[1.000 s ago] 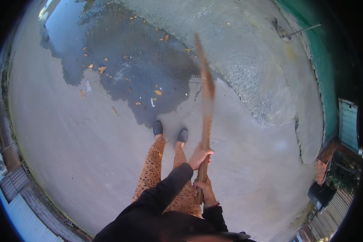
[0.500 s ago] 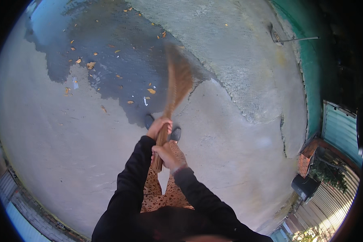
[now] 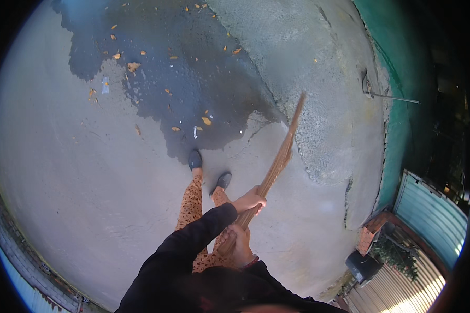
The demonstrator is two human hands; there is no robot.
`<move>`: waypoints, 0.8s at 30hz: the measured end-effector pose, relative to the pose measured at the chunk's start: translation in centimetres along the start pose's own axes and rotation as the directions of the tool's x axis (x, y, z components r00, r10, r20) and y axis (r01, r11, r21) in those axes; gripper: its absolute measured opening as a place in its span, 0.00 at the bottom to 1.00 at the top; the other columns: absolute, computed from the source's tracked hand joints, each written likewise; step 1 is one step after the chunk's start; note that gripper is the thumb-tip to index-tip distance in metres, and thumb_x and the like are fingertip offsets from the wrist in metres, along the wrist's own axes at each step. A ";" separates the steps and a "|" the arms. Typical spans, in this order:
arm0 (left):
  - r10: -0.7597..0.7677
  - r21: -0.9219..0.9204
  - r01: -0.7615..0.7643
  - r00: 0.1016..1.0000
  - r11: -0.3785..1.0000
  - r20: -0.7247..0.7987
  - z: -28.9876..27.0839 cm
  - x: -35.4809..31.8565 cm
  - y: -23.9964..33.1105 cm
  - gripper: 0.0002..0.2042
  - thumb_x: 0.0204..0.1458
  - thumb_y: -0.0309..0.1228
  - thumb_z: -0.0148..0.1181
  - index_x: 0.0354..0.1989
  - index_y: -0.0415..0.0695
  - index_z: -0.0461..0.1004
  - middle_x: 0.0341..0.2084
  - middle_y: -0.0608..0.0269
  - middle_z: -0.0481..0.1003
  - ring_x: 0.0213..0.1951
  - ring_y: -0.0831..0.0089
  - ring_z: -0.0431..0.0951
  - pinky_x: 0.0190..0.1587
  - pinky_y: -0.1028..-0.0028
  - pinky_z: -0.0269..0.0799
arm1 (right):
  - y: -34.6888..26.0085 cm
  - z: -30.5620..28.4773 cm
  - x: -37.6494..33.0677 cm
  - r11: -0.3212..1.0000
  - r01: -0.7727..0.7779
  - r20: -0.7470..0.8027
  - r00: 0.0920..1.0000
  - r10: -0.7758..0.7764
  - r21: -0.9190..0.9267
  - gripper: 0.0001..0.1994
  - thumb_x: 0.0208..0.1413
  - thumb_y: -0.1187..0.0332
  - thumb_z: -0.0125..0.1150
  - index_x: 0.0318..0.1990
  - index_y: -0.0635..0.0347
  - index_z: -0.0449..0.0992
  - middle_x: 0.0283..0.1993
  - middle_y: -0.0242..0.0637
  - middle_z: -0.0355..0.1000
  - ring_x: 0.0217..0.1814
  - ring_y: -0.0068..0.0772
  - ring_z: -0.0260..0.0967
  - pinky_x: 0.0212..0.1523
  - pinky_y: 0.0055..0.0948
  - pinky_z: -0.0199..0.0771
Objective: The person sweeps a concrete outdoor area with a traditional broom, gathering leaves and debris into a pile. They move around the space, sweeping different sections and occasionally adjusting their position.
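A long brown straw broom (image 3: 277, 161) slants up to the right, its narrow side toward me and its tip over the rough grey strip of ground. My left hand (image 3: 250, 201) is wrapped round the upper part of its handle. Lower down, near the handle's end, my right hand (image 3: 237, 245) grips it close to my body. Yellow-brown leaves (image 3: 207, 121) and small white scraps (image 3: 195, 132) lie on the dark wet patch (image 3: 203, 88), left of the broom. Whether the broom's tip touches the ground I cannot tell.
My dark shoes (image 3: 195, 159) stand on pale concrete (image 3: 104, 193) at the wet patch's near edge. A long-handled dustpan (image 3: 367, 86) sits by the green wall (image 3: 389, 62) at the far right. At the right are a black bin (image 3: 364, 266), a brick planter (image 3: 369, 229) and corrugated metal sheets.
The broom has swung from over the wet patch to the right, both hands moving right with it. My feet have come further apart, and the view has shifted.
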State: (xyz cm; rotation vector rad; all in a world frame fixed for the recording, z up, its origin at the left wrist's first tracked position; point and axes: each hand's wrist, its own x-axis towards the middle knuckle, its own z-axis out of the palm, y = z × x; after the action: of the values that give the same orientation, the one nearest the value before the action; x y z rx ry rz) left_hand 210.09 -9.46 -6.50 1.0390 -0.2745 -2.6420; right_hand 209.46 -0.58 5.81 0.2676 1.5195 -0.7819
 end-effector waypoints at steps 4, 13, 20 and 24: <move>-0.197 0.319 0.182 0.980 0.930 0.013 -3.3 -0.8 -4.2 0.21 0.39 0.26 0.62 0.41 0.29 0.63 0.19 0.56 0.72 0.17 0.68 0.73 0.18 0.69 0.67 | 4.0 1.2 2.4 0.961 -0.218 -0.139 0.960 0.242 0.168 0.04 0.50 0.71 0.54 0.32 0.59 0.67 0.26 0.36 0.64 0.27 0.33 0.65 0.28 0.37 0.70; 0.039 0.150 0.093 0.714 0.984 -0.699 -24.2 -20.8 7.7 0.37 0.44 0.22 0.56 0.66 0.43 0.49 0.20 0.61 0.68 0.16 0.72 0.70 0.16 0.71 0.71 | 14.1 21.3 4.4 0.785 -0.567 0.266 0.739 0.619 -0.250 0.07 0.45 0.70 0.58 0.30 0.62 0.67 0.22 0.34 0.63 0.18 0.31 0.64 0.20 0.35 0.69; 0.433 0.493 -0.057 0.573 0.868 -0.696 -15.9 -14.4 9.3 0.42 0.46 0.23 0.54 0.68 0.42 0.36 0.26 0.48 0.74 0.20 0.64 0.75 0.22 0.66 0.72 | 4.6 13.8 5.0 0.857 -0.440 0.476 0.713 0.515 -0.267 0.05 0.46 0.73 0.54 0.25 0.61 0.63 0.16 0.36 0.61 0.12 0.31 0.61 0.13 0.32 0.65; 0.157 0.290 -0.056 0.928 0.955 -0.338 -10.6 -7.8 5.3 0.45 0.45 0.24 0.59 0.68 0.36 0.35 0.36 0.44 0.71 0.31 0.62 0.75 0.29 0.70 0.74 | 3.2 9.4 1.8 0.943 -0.225 0.143 0.954 0.265 -0.245 0.03 0.47 0.76 0.51 0.28 0.66 0.67 0.17 0.37 0.63 0.12 0.33 0.64 0.13 0.31 0.68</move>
State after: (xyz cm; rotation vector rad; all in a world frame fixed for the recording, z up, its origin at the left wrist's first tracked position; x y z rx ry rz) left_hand 223.88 -12.57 -7.77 1.5218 -0.6104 -2.3010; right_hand 218.49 -4.51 3.82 0.2083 1.3626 -0.4175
